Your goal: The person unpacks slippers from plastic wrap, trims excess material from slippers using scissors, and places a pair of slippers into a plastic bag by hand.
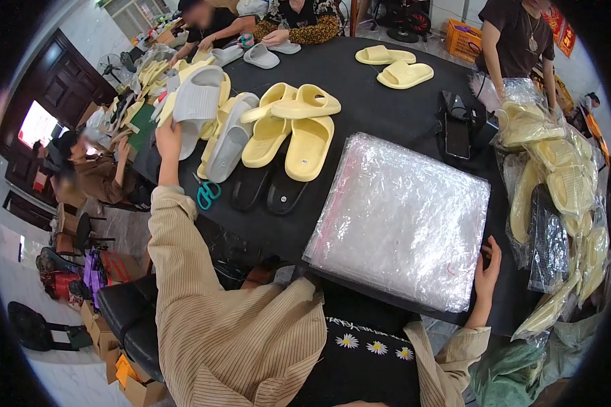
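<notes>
On the left, my left hand is closed on a light grey slide sandal, held at the pile's near side. Beside it lie another grey slide and several yellow slides, with black slides partly under them. Teal-handled scissors rest near my left wrist. A thick stack of clear plastic bags lies in front of me. My right hand is at the stack's right edge, fingers stretched out and holding nothing I can see.
Bagged yellow slides are heaped at the right, with a bagged black pair. A phone sits on a black stand. Two yellow slides lie farther back on the black table. Other people stand or sit around it.
</notes>
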{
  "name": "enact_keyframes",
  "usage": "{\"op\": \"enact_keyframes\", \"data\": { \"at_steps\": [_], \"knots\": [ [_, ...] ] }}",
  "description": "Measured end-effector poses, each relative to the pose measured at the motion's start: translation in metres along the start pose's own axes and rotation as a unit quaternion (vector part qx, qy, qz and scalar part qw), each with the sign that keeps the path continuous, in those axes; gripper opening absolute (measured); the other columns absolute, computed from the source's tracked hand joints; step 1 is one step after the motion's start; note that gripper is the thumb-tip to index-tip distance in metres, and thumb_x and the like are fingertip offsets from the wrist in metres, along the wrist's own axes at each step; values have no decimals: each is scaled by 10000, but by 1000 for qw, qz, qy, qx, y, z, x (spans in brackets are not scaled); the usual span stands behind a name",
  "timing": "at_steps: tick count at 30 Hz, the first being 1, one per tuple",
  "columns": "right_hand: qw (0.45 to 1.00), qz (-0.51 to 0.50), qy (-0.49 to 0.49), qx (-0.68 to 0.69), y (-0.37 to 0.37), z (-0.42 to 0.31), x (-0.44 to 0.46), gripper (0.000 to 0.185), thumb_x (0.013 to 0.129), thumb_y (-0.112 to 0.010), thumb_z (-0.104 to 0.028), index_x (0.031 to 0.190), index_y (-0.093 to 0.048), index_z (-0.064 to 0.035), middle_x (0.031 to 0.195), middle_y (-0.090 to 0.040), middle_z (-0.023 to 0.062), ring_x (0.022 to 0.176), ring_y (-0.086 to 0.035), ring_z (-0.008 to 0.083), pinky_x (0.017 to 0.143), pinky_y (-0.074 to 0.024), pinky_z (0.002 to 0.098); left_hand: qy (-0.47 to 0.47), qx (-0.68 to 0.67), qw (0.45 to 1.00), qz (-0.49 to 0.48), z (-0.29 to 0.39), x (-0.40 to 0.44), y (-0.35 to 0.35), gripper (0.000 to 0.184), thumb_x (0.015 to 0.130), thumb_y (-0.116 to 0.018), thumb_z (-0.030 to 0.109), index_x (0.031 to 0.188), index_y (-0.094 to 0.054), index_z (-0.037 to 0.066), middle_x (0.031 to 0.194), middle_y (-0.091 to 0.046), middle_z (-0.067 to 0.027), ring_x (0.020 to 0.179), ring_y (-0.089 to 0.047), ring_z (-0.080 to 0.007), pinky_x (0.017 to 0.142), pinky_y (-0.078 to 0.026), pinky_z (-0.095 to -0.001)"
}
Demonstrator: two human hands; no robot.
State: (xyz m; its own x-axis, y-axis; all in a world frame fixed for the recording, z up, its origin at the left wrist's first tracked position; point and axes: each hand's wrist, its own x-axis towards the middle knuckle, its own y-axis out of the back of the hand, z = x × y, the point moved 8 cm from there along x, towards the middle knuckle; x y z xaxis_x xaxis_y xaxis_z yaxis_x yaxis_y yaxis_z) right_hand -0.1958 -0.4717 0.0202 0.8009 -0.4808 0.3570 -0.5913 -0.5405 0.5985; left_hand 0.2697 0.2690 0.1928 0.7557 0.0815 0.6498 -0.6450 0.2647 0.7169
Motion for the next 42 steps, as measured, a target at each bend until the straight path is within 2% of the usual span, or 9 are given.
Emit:
{"op": "enact_keyframes", "data": {
  "at_steps": [5,7,12,14,17,22,29,33,42],
  "knots": [
    [1000,13,-7,27,2,-2,0,524,843,-558,72,1349,-453,-15,1308,-501,152,1056,-561,247,937,-433,354,-64,40,996,-47,-7,17,-54,376,862,-606,200,1216,-611,75,1020,-649,-229,989,-593,-412,827,-479,-467],
    [1000,16,-3,18,3,-7,0,523,844,-562,72,1348,-453,-12,1304,-501,154,1055,-561,246,936,-434,352,29,-4,996,-87,-23,11,-73,393,882,-581,183,1263,-589,87,1128,-633,-220,1080,-577,-392,896,-469,-432],
    [1000,16,-10,24,4,-8,1,533,839,-571,82,1349,-454,-17,1300,-504,149,1053,-563,244,928,-443,342,11,-51,991,-124,9,2,-85,514,836,-602,127,1329,-505,22,1272,-568,-212,1152,-549,-374,973,-427,-439],
    [1000,19,-6,19,4,-11,1,538,836,-568,88,1349,-457,-27,1299,-504,143,1051,-563,241,924,-447,337,-96,-57,992,61,67,-2,-46,570,781,-641,94,1326,-498,11,1326,-523,-204,1208,-501,-366,1012,-394,-451],
    [1000,9,-9,6,4,-14,2,549,829,-561,99,1352,-455,-33,1289,-506,141,1050,-559,237,921,-452,336,-298,-159,937,-91,180,-21,-35,717,717,-708,129,1380,-439,75,1304,-508,-207,1209,-471,-392,1030,-374,-451],
    [999,25,-3,21,5,-16,1,542,831,-567,91,1347,-458,-33,1277,-509,149,1048,-564,238,904,-458,332,-408,-19,900,-155,268,-65,-43,711,705,-746,253,1351,-468,148,1311,-484,-154,1146,-510,-353,950,-414,-430],
    [999,31,-5,6,9,-18,1,556,804,-600,95,1328,-474,-41,1216,-529,155,1003,-592,246,867,-477,338,-418,0,902,-108,255,-71,-77,365,733,-731,200,1046,-591,74,978,-568,-120,895,-571,-336,760,-462,-438],
    [998,49,8,30,13,-23,0,544,779,-615,96,1295,-502,-32,1182,-547,158,977,-603,260,873,-480,342,-415,-23,901,-128,244,-64,-89,377,703,-719,129,1048,-580,66,953,-566,-124,868,-571,-344,725,-472,-434],
    [999,45,11,13,19,-25,-1,531,781,-652,20,1285,-499,-51,1160,-560,158,966,-601,296,850,-475,379,-460,-104,882,13,276,-49,-31,358,633,-669,6,978,-572,12,938,-582,-135,836,-576,-342,688,-480,-425]
  ]
}}
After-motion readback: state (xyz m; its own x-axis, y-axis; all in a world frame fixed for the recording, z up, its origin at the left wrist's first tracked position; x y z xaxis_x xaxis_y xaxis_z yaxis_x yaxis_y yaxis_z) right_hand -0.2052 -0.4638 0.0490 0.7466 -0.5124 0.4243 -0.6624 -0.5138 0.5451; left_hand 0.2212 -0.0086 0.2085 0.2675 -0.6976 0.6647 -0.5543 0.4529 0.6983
